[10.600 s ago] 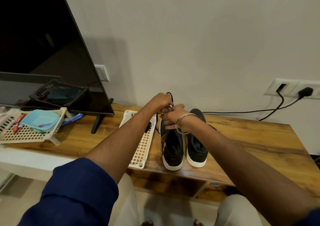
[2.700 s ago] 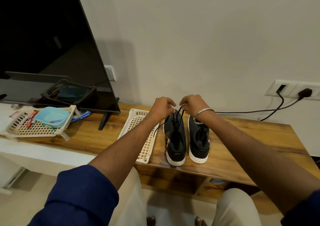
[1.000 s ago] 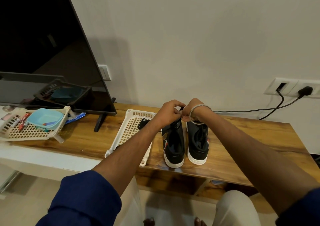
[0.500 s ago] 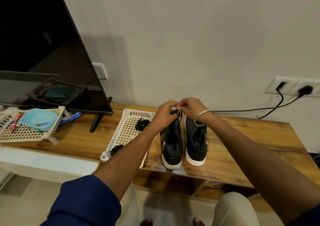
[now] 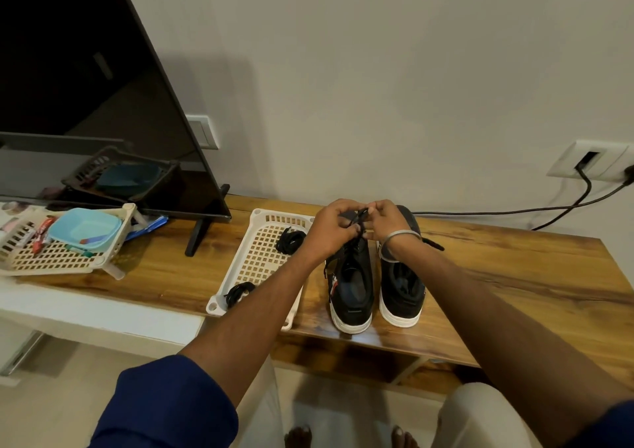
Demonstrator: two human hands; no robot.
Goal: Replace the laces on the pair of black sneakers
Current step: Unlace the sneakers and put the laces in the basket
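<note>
Both hands meet over the far end of the left sneaker (image 5: 350, 283): the left hand (image 5: 331, 229) and right hand (image 5: 387, 221) have their fingers curled together on the black lace (image 5: 358, 219), pinching it between them just above the shoe. The right sneaker (image 5: 401, 283) stands just beside, under the right wrist, both on the table (image 5: 514, 276). To the left of the left hand sits a tray (image 5: 260, 259) with two coiled laces (image 5: 290, 240).

The lace looks thin, soft and limp, so it will sag and slip unless held taut; it is likely best pinched near its ends. The shoe seems light and may shift when the lace is pulled.
</note>
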